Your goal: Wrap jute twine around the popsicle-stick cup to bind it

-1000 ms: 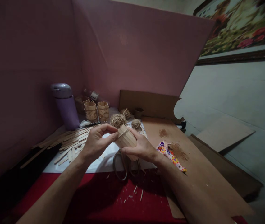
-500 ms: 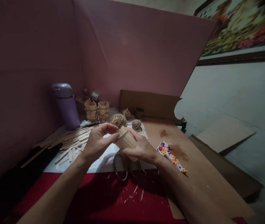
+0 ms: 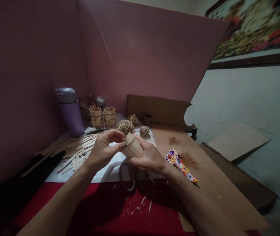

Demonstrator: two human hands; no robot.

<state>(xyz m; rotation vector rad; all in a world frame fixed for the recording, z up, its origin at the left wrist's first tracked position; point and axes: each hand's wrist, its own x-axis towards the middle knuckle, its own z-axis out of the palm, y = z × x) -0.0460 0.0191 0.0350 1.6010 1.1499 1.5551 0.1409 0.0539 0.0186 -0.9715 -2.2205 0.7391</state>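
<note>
Right now our right hand (image 3: 151, 156) wraps firmly around a slatted wooden piece (image 3: 135, 150), which we hold tilted above the scissors (image 3: 127, 179), while our left hand (image 3: 105, 147) bends its thumb and fingertips to the edge near the upper end; we cannot tell whether they pinch the twine band (image 3: 131, 141) there or only press it. The slats sit side by side as one body and the band lies across the side facing us, so we judge the build done and the trimming begun. Just beyond lie a large twine ball (image 3: 125, 127) and a smaller twine ball (image 3: 143, 131). Farther back stand two wooden cups (image 3: 102, 118) with curved ornament around their middles; the side we see of ours has none, so, if they are the pattern, much of the decorating seems left. Loose sticks (image 3: 80, 147) spread to our left, a flower-patterned tool (image 3: 182, 166) rests on the brown board (image 3: 218, 193) to our right, and pale scraps (image 3: 150, 206) dot the red cloth (image 3: 93, 213) nearest us.
</note>
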